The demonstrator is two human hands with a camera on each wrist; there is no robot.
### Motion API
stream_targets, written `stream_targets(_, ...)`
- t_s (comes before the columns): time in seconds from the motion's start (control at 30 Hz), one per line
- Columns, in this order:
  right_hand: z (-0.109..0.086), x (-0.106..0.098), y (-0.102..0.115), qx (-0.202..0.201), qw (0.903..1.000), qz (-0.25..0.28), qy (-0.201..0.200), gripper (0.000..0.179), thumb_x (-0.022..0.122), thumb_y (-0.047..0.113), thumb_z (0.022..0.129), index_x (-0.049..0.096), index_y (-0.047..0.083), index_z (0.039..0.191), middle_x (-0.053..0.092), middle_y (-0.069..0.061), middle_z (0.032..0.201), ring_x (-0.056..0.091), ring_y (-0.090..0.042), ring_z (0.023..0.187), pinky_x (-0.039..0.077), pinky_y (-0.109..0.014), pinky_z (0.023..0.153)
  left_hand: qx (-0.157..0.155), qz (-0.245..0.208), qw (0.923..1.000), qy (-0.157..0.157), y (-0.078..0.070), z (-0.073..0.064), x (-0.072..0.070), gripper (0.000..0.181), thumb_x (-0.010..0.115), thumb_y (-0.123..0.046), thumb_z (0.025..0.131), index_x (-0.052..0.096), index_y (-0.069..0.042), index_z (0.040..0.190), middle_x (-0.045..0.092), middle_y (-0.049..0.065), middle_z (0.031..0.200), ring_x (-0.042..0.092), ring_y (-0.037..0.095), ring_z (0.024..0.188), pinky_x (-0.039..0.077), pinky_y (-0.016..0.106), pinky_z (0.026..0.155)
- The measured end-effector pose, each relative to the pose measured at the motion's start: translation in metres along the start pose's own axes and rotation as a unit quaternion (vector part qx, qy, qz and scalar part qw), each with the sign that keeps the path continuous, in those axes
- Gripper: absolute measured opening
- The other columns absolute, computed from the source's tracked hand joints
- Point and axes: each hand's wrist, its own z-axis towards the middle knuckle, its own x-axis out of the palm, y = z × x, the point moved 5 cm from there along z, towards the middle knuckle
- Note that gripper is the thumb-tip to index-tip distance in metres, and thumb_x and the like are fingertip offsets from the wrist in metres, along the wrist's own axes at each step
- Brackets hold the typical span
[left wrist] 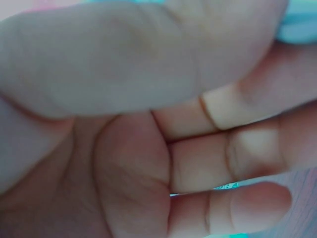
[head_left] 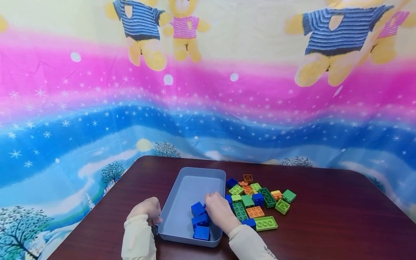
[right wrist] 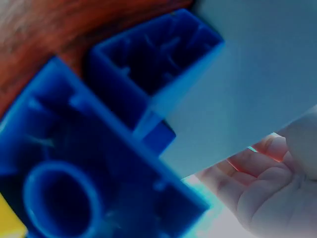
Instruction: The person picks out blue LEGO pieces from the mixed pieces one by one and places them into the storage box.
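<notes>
A grey-blue tray lies on the table with several blue bricks in its near right part. At the tray's near left corner, my left hand pinches the rim between thumb and fingers; the left wrist view shows the thumb close over the bent fingers. My right hand reaches over the right wall, above the blue bricks. Its fingertips are hidden by the hand and, in the right wrist view, by the wall, so whether it holds a brick cannot be told.
Right of the tray lies a loose group of green bricks, orange bricks, lime bricks and blue bricks. Upturned blue bricks sit against the tray's outer wall. A printed cloth hangs behind the dark table.
</notes>
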Motion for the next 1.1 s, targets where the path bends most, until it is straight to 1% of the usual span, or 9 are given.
stream_targets(0.23, -0.003, 0.002, -0.002, -0.012, 0.9999, 0.002, -0.004, 0.012, 0.069, 0.011, 0.078, 0.060, 0.004, 0.080, 0.056, -0.005, 0.071, 0.051, -0.016, 0.067, 0.048, -0.027, 0.058, 0.001, 0.001, 1.0000, 0.002, -0.001, 0.000, 0.000, 0.048, 0.059, 0.012, 0.072, 0.029, -0.013, 0.044, 0.027, -0.004, 0.040, 0.029, 0.009, 0.037, 0.031, 0.021, 0.040)
stream_targets(0.4, -0.004, 0.000, -0.002, -0.008, 0.9999, 0.004, 0.006, 0.014, 0.070, 0.011, 0.076, 0.060, 0.004, 0.081, 0.056, -0.006, 0.073, 0.053, -0.017, 0.069, 0.048, -0.028, 0.059, -0.003, -0.003, 1.0000, 0.008, -0.001, 0.001, 0.000, 0.048, 0.058, 0.012, 0.073, 0.029, -0.013, 0.043, 0.026, -0.005, 0.040, 0.026, 0.008, 0.036, 0.030, 0.021, 0.040)
stream_targets(0.53, -0.005, -0.001, -0.004, -0.006, 0.9998, 0.018, 0.010, 0.013, 0.069, 0.011, 0.077, 0.061, 0.004, 0.084, 0.056, -0.005, 0.075, 0.053, -0.017, 0.071, 0.048, -0.028, 0.061, -0.004, 0.002, 1.0000, 0.008, 0.000, 0.001, 0.000, 0.048, 0.058, 0.012, 0.073, 0.030, -0.013, 0.043, 0.028, -0.004, 0.039, 0.030, 0.009, 0.036, 0.032, 0.022, 0.041)
stream_targets(0.67, -0.006, -0.005, -0.008, -0.010, 0.9997, 0.018, -0.009, 0.010, 0.067, 0.012, 0.078, 0.061, 0.005, 0.083, 0.056, -0.005, 0.075, 0.051, -0.016, 0.071, 0.048, -0.027, 0.061, 0.002, 0.008, 1.0000, 0.005, 0.000, 0.002, 0.000, 0.047, 0.058, 0.012, 0.072, 0.030, -0.013, 0.043, 0.030, -0.003, 0.038, 0.037, 0.010, 0.037, 0.035, 0.022, 0.041)
stream_targets(0.8, -0.005, -0.011, -0.016, -0.013, 0.9992, 0.013, -0.035, 0.010, 0.067, 0.013, 0.078, 0.061, 0.006, 0.079, 0.055, -0.004, 0.073, 0.047, -0.015, 0.068, 0.046, -0.025, 0.060, 0.003, 0.011, 0.9999, 0.003, 0.001, 0.003, 0.000, 0.047, 0.059, 0.012, 0.072, 0.030, -0.013, 0.044, 0.030, -0.003, 0.039, 0.038, 0.011, 0.038, 0.036, 0.023, 0.041)
stream_targets(0.9, -0.005, -0.014, -0.025, 0.000, 0.9990, 0.021, -0.040, 0.009, 0.066, 0.012, 0.078, 0.061, 0.005, 0.078, 0.055, -0.003, 0.073, 0.045, -0.016, 0.068, 0.045, -0.026, 0.059, 0.003, 0.014, 0.9999, 0.000, 0.001, 0.003, 0.000, 0.047, 0.060, 0.011, 0.071, 0.031, -0.013, 0.044, 0.033, -0.002, 0.039, 0.039, 0.011, 0.038, 0.037, 0.023, 0.041)
stream_targets(1.0, -0.006, -0.017, -0.035, 0.018, 0.9987, 0.033, -0.035, 0.008, 0.066, 0.010, 0.078, 0.061, 0.004, 0.078, 0.054, -0.005, 0.073, 0.045, -0.017, 0.069, 0.045, -0.029, 0.060, 0.001, 0.015, 0.9999, 0.001, 0.001, 0.002, 0.000, 0.047, 0.062, 0.011, 0.071, 0.032, -0.013, 0.044, 0.033, -0.002, 0.039, 0.041, 0.012, 0.038, 0.038, 0.024, 0.042)
stream_targets(1.1, -0.007, -0.019, -0.047, 0.040, 0.9983, 0.033, -0.028, 0.008, 0.066, 0.010, 0.079, 0.062, 0.003, 0.080, 0.054, -0.006, 0.073, 0.047, -0.018, 0.069, 0.046, -0.031, 0.063, -0.004, 0.013, 0.9999, 0.003, 0.001, 0.002, 0.000, 0.048, 0.064, 0.010, 0.071, 0.031, -0.013, 0.045, 0.029, -0.003, 0.040, 0.041, 0.012, 0.038, 0.037, 0.024, 0.042)
